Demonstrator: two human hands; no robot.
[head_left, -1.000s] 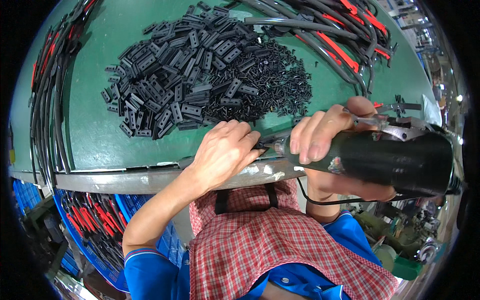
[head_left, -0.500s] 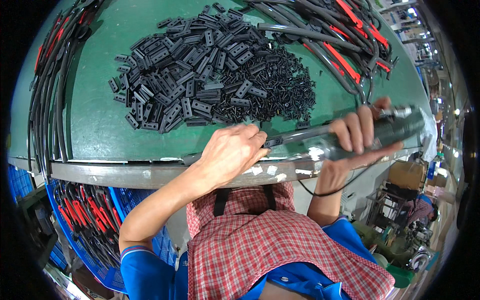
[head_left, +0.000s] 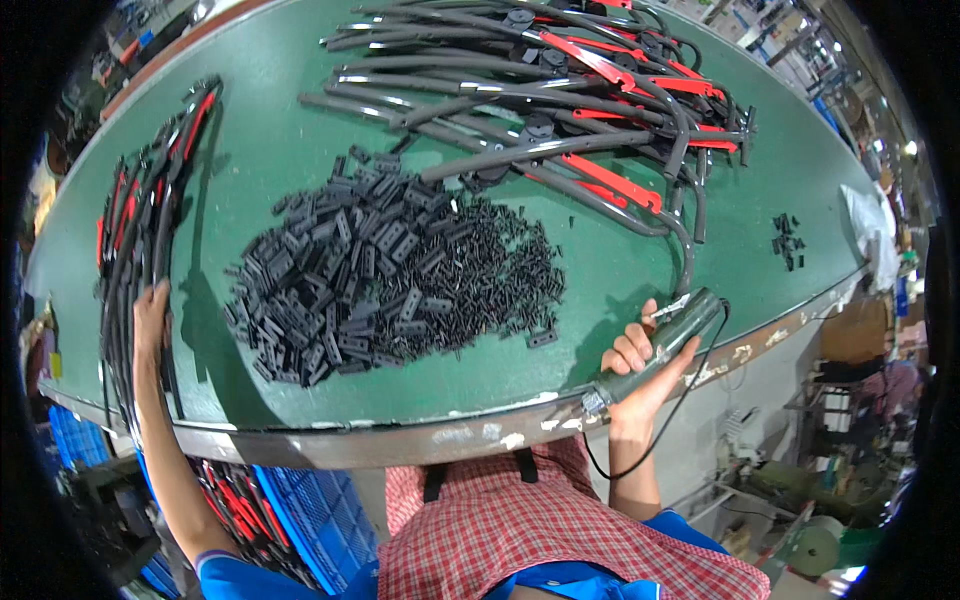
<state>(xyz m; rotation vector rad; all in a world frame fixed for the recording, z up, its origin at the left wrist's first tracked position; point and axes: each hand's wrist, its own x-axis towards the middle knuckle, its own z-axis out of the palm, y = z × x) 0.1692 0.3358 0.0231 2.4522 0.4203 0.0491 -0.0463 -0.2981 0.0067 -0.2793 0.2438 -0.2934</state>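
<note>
My left hand point(head_left: 152, 318) is closed on a black tube at the left pile of tubes with red parts point(head_left: 130, 235). Which tube in the bundle it grips is hard to single out. My right hand point(head_left: 645, 362) wraps round a dark green electric screwdriver point(head_left: 668, 338) just above the table's front edge. The tool lies slanted, its narrow end pointing down and left, and a black cord hangs from its other end. Between my hands lies a heap of small black blocks with holes point(head_left: 335, 270), merging on its right into a pile of small black screws point(head_left: 500, 270).
More black tubes with red levers point(head_left: 560, 110) spread across the back of the green table point(head_left: 480, 395). A few black pieces point(head_left: 788, 242) and a clear plastic bag point(head_left: 872, 235) lie at the right. Below the front edge stands a blue crate point(head_left: 315, 510) of similar tubes.
My left hand has gone from the front middle, where it was at a tube by the screwdriver, to the left pile. The screwdriver has tilted, narrow end lower. The view has shifted.
</note>
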